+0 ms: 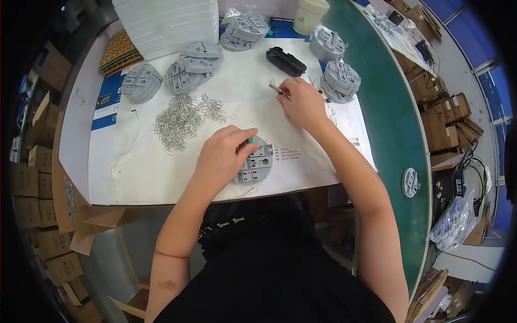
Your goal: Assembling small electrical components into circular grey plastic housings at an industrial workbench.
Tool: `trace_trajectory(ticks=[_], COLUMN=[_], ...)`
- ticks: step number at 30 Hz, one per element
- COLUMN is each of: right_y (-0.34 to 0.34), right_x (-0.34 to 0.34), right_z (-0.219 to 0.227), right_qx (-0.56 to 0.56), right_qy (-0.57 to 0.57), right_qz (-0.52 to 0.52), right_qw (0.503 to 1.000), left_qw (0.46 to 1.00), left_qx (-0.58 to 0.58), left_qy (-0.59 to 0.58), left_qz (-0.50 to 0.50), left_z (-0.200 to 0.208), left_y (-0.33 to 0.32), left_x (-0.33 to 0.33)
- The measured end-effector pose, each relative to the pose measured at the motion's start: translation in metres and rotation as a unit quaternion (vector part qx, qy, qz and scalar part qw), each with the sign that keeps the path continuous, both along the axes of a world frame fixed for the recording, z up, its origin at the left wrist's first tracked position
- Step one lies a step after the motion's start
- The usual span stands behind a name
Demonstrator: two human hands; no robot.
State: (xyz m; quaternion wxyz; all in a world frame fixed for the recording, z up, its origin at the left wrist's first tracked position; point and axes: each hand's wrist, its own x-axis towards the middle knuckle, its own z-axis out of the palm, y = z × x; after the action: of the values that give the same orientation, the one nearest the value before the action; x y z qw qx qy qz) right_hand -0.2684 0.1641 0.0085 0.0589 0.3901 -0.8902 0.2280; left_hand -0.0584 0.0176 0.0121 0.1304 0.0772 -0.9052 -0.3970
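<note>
Near the front edge of the paper-covered worktop lies a round grey plastic part [257, 164] with slots and raised blocks. My left hand [221, 156] rests at its left side, thumb and index finger pinched at a small green piece [250, 140] over its upper edge. Farther back and to the right, my right hand [303, 102] is closed on a slim metal tool [276, 89], whose tip points left. The palm and curled fingers hide the rest of that tool. A pile of small U-shaped metal pins [180, 123] is spread to the left, beyond my left hand.
Stacks of similar grey round parts [141, 82] [340, 81] line the back and sides. A black oblong case [285, 61], a pale tub [311, 16] and white foam trays [167, 27] stand behind. Another grey part [410, 182] lies on the green surface at right.
</note>
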Motion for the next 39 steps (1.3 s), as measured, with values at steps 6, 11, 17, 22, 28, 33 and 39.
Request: trace_trajectory(ticks=[6,11,17,22,28,33,39], right_y=[0.013,0.023,0.031,0.033,0.042,0.041,0.052], right_x=[0.031,0.076,0.09,0.09,0.106,0.117,0.123], right_z=[0.03,0.048,0.037,0.023,0.026,0.023,0.005], right_qx=[-0.092,-0.159,-0.194,-0.202,-0.035,0.056,0.006], right_qy=[-0.237,-0.42,-0.369,-0.245,-0.099,-0.006,0.014], right_qz=[0.035,0.103,0.138,0.211,0.203,0.197,0.208], right_qw=[0.967,0.887,0.898,0.924,0.974,0.979,0.978], left_qw=[0.967,0.971,0.969,0.944,0.997,0.999,0.999], left_qx=[-0.138,-0.108,0.243,0.327,0.069,0.032,0.033], left_qy=[0.203,0.212,0.034,-0.035,-0.028,-0.002,0.043], left_qz=[0.07,0.018,0.012,0.012,0.02,0.027,-0.003], left_z=[0.027,0.029,0.025,0.011,0.002,-0.007,-0.012], left_y=[-0.001,-0.015,-0.01,-0.012,0.004,0.011,0.006], left_x=[0.005,-0.001,0.005,0.013,0.021,0.023,0.03])
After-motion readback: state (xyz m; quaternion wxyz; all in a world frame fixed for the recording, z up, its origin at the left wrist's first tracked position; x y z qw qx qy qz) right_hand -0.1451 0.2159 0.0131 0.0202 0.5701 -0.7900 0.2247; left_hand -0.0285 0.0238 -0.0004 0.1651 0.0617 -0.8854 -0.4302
